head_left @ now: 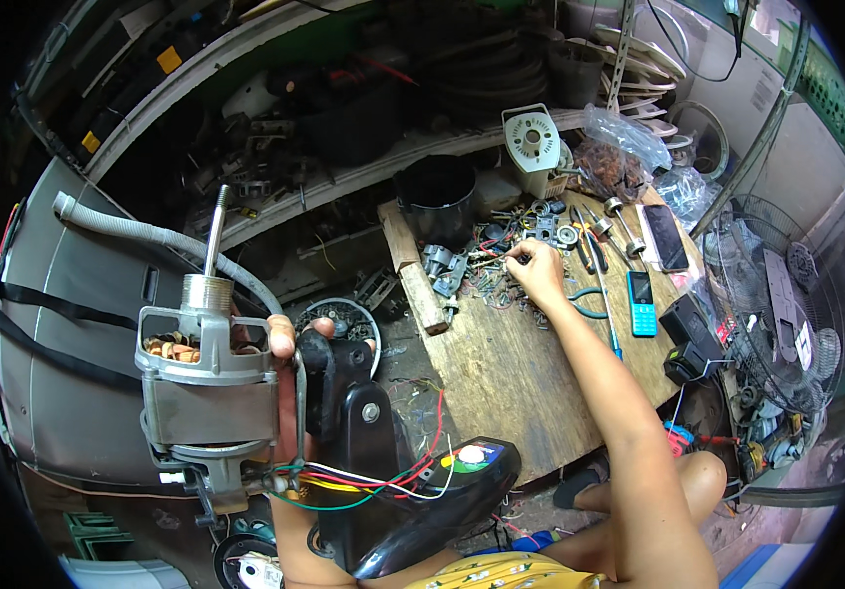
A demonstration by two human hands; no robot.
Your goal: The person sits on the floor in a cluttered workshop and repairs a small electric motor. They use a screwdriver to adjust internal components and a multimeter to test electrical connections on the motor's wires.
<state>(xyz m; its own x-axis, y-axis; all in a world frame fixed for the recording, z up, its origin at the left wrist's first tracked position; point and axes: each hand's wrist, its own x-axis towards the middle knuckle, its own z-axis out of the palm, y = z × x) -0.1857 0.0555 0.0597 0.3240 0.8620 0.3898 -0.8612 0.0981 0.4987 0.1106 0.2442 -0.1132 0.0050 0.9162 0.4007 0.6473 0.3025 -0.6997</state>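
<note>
My left hand (283, 339) is closed around a fan motor (208, 407), mostly hidden behind it. The grey metal motor stands upright with its threaded shaft pointing up, and copper windings show inside. Joined to it is a black plastic fan neck (371, 452). Red, yellow, white and green wires (368, 481) run from the motor to the neck's control part with a white knob (471, 455). My right hand (538, 273) reaches over the wooden table (511, 393) into a pile of small metal parts (501, 287). Its fingertips are pinched together, and what lies between them is hidden.
Right of the pile lie pliers (589, 304), a long screwdriver (611, 319), a blue keypad phone (642, 306) and a dark smartphone (666, 238). A black bucket (439, 201) stands behind. Fan guards (736, 294) crowd the right side. A bowl of screws (349, 319) sits left of the table.
</note>
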